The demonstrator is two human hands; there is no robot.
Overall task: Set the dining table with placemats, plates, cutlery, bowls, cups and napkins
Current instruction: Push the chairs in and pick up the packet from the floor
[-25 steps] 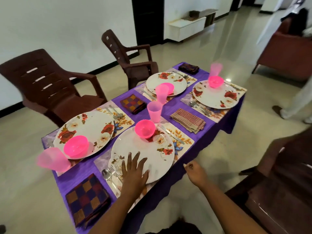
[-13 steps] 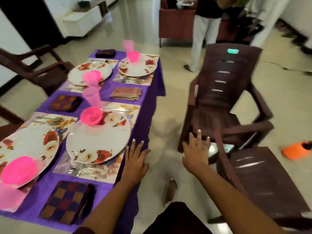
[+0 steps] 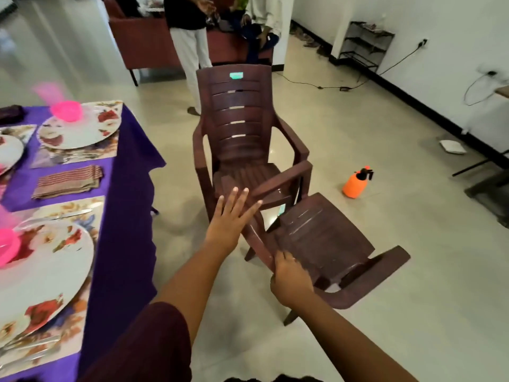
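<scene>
Since the earlier frame my view has swung right, off the desk [image 3: 129, 172] toward two brown plastic chairs. Right hand [image 3: 292, 282] curls its grip round the near chair [image 3: 325, 238] at the arm; it looks light, stiff and slick. Left hand [image 3: 230, 216] hovers flat, holding nothing. Lower left, plates [image 3: 41, 274] carry pink bowls [image 3: 67, 110], contents unclear.

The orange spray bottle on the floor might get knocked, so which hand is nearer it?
Right. The right hand grips the near chair, on the orange spray bottle side; the left hand reaches toward the far chair, farther off.
</scene>
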